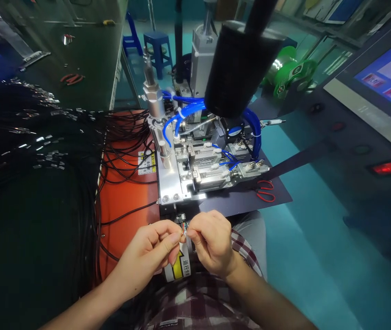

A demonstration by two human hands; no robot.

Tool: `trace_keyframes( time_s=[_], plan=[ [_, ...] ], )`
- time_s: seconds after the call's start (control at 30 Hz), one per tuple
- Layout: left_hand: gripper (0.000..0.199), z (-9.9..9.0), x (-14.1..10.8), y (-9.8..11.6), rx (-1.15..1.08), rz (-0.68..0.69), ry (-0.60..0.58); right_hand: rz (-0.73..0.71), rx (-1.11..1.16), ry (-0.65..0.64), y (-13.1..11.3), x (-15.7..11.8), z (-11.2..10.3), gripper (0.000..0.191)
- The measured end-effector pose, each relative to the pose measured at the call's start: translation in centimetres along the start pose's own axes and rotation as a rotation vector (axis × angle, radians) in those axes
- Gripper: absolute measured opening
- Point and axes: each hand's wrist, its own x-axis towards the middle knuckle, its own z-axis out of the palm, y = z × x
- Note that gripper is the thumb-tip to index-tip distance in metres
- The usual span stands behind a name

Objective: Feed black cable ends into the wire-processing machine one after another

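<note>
My left hand (pixel 156 245) pinches thin coloured wires (pixel 184 228) between thumb and index finger, low in the middle of the head view. My right hand (pixel 212 240) is closed beside it, its thumb and index finger at the right side of the same wire ends. The fingertips of both hands nearly meet. Just beyond them is the front edge of a metal machine (pixel 174 183) with blue air tubes (pixel 190 110). A label with a yellow stripe (pixel 181 266) shows below the fingers.
Black cables (pixel 126 167) run over the orange surface (pixel 121 197) at the left. Red-handled scissors (pixel 266 191) lie right of the machine. A black cylinder (pixel 239 68) hangs above it. A green spool (pixel 289 71) stands behind; a control panel (pixel 360 123) is at the right.
</note>
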Motion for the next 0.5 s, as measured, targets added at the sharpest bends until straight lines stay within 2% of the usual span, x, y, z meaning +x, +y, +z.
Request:
trace_keyframes(
  time_s=[0.1, 0.17, 0.27, 0.33, 0.5],
  plan=[
    [0.026, 0.1, 0.1, 0.1, 0.025, 0.004, 0.022, 0.097, 0.016, 0.052, 0.2, -0.3, 0.3, 0.032],
    [0.024, 0.2, 0.1, 0.2, 0.043, -0.002, 0.058, 0.229, 0.11, 0.083, 0.2, -0.5, 0.3, 0.035],
    [0.021, 0.3, 0.2, 0.3, 0.075, 0.006, 0.143, 0.509, 0.434, 0.11, 0.0, -0.7, 0.0, 0.033],
    [0.021, 0.4, 0.1, 0.3, 0.085, 0.016, 0.186, 0.651, 0.64, 0.082, -0.4, -0.6, -0.3, 0.028],
    [0.022, 0.6, 0.1, 0.4, 0.079, -0.005, 0.185, 0.734, 0.855, -0.02, -1.0, -0.6, -0.3, 0.017]
  ],
)
